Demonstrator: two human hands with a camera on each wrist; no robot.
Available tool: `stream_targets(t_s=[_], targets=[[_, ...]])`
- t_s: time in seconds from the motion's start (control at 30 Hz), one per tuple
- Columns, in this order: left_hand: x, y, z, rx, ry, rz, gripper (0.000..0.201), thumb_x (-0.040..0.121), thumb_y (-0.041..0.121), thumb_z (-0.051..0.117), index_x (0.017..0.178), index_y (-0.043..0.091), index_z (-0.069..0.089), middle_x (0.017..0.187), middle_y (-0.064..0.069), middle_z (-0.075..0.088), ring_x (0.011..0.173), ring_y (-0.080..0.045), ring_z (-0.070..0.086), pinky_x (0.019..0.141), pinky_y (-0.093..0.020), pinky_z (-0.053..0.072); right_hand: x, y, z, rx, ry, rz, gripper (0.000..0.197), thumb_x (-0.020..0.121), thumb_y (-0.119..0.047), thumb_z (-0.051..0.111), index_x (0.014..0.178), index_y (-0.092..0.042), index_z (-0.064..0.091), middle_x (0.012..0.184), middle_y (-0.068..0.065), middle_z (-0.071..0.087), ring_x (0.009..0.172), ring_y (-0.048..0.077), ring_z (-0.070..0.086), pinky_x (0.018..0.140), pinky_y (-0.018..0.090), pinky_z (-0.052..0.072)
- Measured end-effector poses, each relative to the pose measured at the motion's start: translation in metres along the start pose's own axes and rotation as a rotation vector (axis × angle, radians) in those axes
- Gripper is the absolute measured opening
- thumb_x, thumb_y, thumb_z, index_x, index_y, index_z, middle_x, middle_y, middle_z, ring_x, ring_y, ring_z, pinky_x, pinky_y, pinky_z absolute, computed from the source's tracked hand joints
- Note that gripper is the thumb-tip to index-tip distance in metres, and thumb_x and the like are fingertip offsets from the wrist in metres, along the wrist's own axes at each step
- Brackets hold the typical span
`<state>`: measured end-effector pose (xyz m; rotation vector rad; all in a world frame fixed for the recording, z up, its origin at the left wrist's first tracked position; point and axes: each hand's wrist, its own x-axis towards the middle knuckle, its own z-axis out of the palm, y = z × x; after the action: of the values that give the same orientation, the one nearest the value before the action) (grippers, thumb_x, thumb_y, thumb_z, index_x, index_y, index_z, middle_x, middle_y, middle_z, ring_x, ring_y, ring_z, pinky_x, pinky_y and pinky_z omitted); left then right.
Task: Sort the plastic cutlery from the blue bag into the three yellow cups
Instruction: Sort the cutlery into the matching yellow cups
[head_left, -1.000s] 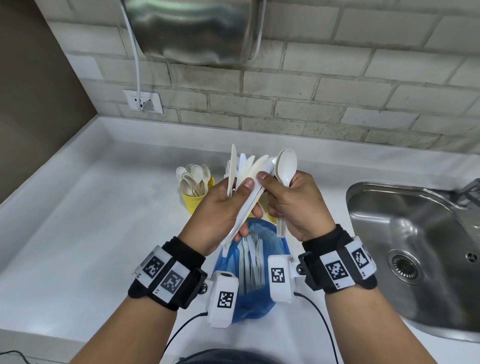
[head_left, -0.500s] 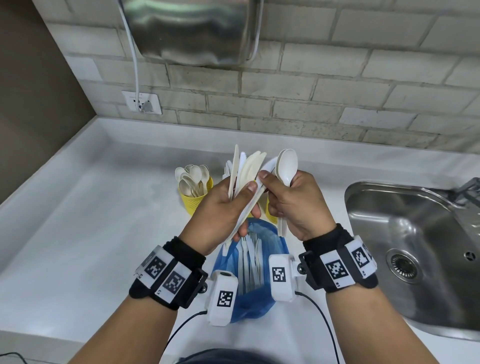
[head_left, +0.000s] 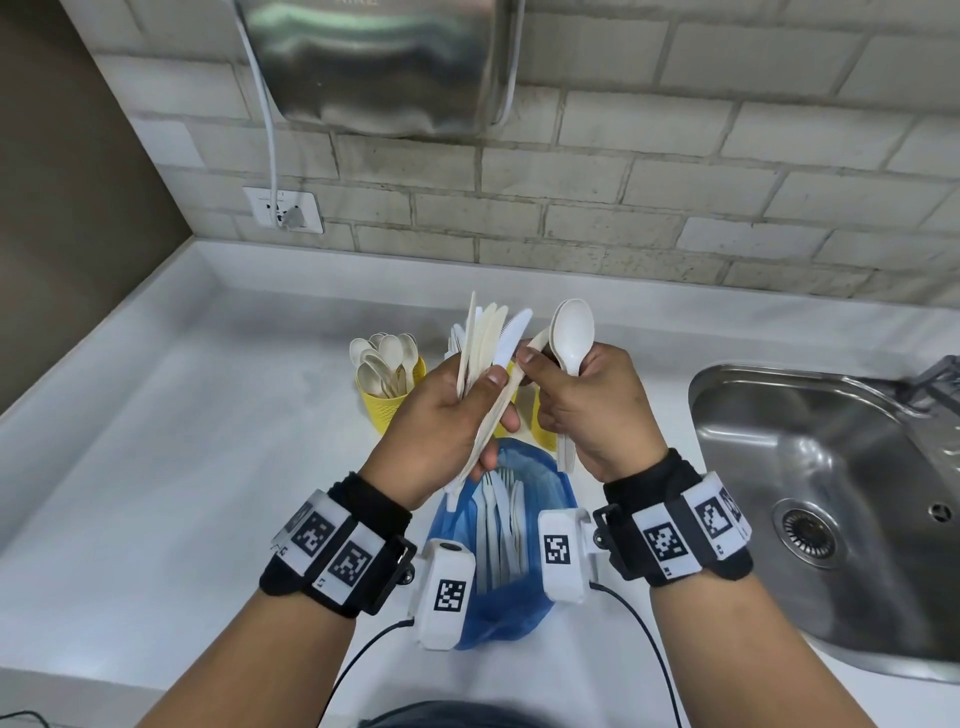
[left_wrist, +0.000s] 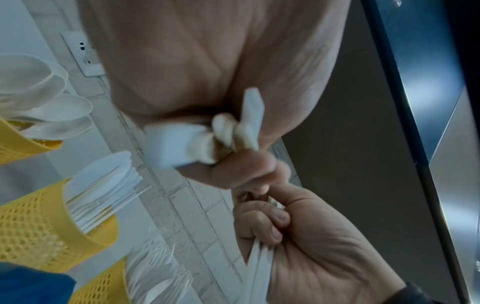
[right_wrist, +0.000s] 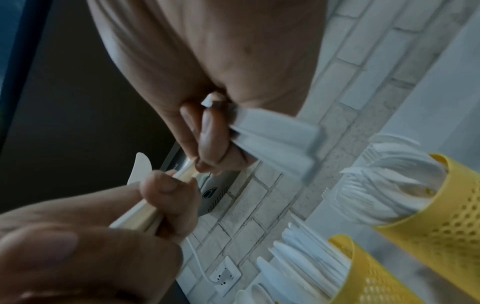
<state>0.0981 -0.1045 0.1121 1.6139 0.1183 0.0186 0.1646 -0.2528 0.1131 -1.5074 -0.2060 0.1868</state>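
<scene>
Left hand clenched round fan of plastic knives. Right hand grasps spoons, thumb touching knife fan. Blue bag below hands, between wrists, cutlery inside. Yellow cups just beyond hands, spoon cup leftmost.

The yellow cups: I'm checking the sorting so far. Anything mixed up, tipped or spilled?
Nothing stands out. The spoon cup stands upright holding only spoons; the knife cup and fork cup look sorted too. No cutlery lies loose on the counter.
</scene>
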Motion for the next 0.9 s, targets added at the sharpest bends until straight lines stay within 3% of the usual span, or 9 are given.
stream_targets(t_s=[0.2, 0.4, 0.53, 0.7, 0.8, 0.9], targets=[[0.002, -0.003, 0.000, -0.070, -0.018, -0.086, 0.030, 0.109, 0.035, 0.046, 0.117, 0.007, 0.055, 0.077, -0.006, 0.068, 0.048, -0.023, 0.060, 0.045, -0.029, 0.050, 0.003, 0.005, -0.001, -0.120, 0.082, -0.106, 0.022, 0.093, -0.013, 0.072, 0.076, -0.002, 0.064, 0.056, -0.008, 0.058, 0.047, 0.008, 0.049, 0.054, 0.023, 0.038], [0.001, -0.005, 0.000, -0.111, -0.043, -0.067, 0.036, 0.109, 0.041, 0.043, 0.107, 0.007, 0.052, 0.065, -0.001, 0.056, 0.038, -0.016, 0.045, 0.037, -0.023, 0.036, 0.000, 0.000, 0.002, -0.080, -0.007, -0.078, 0.017, 0.097, -0.013, 0.069, 0.081, -0.015, 0.063, 0.068, 0.006, 0.060, 0.045, 0.009, 0.042, 0.045, 0.023, 0.034], [0.001, -0.002, 0.000, -0.162, -0.109, -0.069, 0.040, 0.103, 0.052, 0.046, 0.101, 0.013, 0.055, 0.063, -0.001, 0.045, 0.036, -0.012, 0.034, 0.038, -0.019, 0.032, 0.001, -0.001, 0.006, -0.068, -0.029, -0.087, 0.012, 0.097, -0.015, 0.069, 0.094, -0.005, 0.061, 0.065, 0.002, 0.050, 0.045, 0.011, 0.038, 0.043, 0.023, 0.031], [0.001, -0.003, -0.003, -0.181, -0.140, -0.041, 0.036, 0.104, 0.043, 0.050, 0.081, 0.015, 0.049, 0.061, 0.000, 0.037, 0.039, -0.014, 0.028, 0.041, -0.020, 0.028, 0.003, -0.005, 0.012, 0.050, -0.042, -0.026, 0.016, 0.097, -0.018, 0.070, 0.094, -0.009, 0.057, 0.061, -0.002, 0.042, 0.046, 0.012, 0.032, 0.046, 0.024, 0.028], [0.003, -0.005, -0.006, -0.211, -0.059, -0.040, 0.035, 0.103, 0.041, 0.054, 0.076, 0.020, 0.046, 0.062, 0.002, 0.031, 0.049, -0.015, 0.022, 0.043, -0.023, 0.023, 0.006, -0.011, 0.013, 0.250, 0.007, 0.036, 0.016, 0.099, -0.012, 0.062, 0.084, -0.007, 0.059, 0.062, 0.005, 0.042, 0.051, 0.016, 0.033, 0.052, 0.031, 0.026], [0.006, -0.008, -0.008, -0.249, 0.002, -0.050, 0.036, 0.097, 0.041, 0.062, 0.073, 0.022, 0.043, 0.061, 0.003, 0.027, 0.050, -0.014, 0.022, 0.044, -0.023, 0.023, 0.007, -0.014, 0.018, 0.450, 0.001, 0.044, 0.019, 0.098, -0.010, 0.049, 0.084, -0.003, 0.061, 0.062, 0.008, 0.050, 0.057, 0.019, 0.042, 0.056, 0.033, 0.031]])
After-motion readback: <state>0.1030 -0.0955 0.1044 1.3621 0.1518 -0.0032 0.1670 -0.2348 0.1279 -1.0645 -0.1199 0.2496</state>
